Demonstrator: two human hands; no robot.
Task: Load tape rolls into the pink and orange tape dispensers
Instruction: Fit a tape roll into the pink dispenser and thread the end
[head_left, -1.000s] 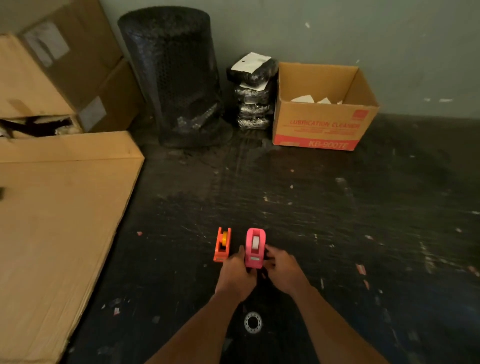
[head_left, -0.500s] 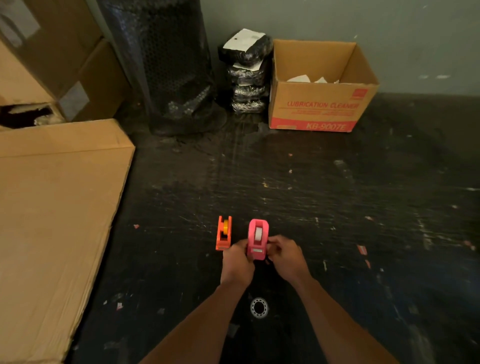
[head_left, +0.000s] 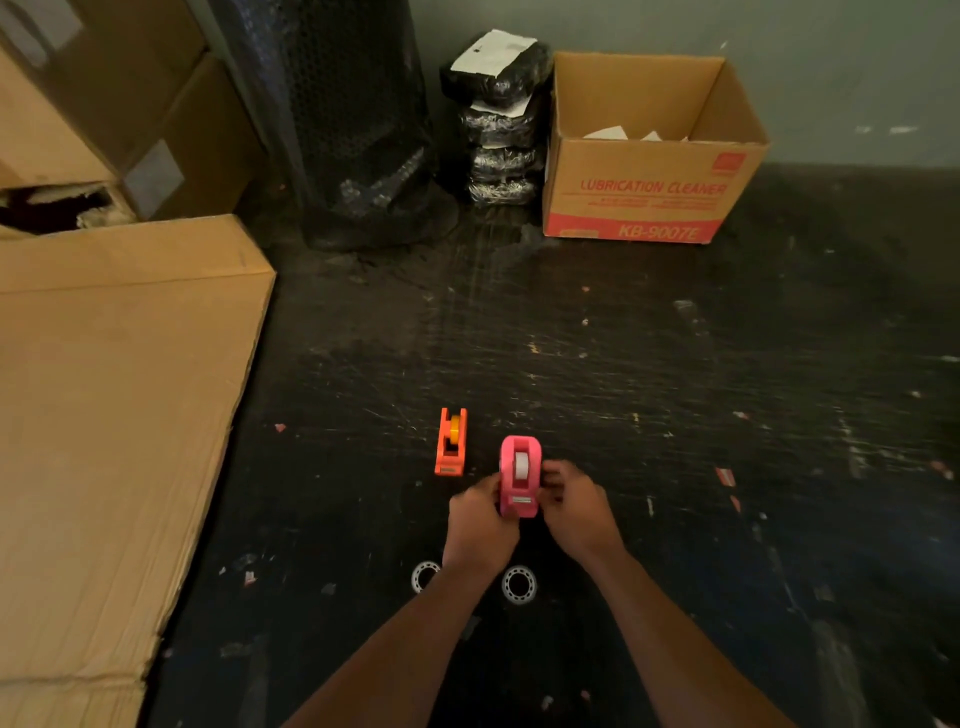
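Pink plastic tape dispenser (head_left: 519, 475): white roll seated, gripped between left hand (head_left: 483, 519) and right hand (head_left: 574, 512) on the dark scuffed floor (head_left: 675, 415). Small orange plastic tape dispenser (head_left: 451, 442): just beside, yellow core inside, apparently loaded. Two clear ring-shaped tape rolls (head_left: 518, 584): near the wrists, unused.

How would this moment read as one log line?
left hand: on pink dispenser | right hand: same | orange dispenser: on floor, untouched
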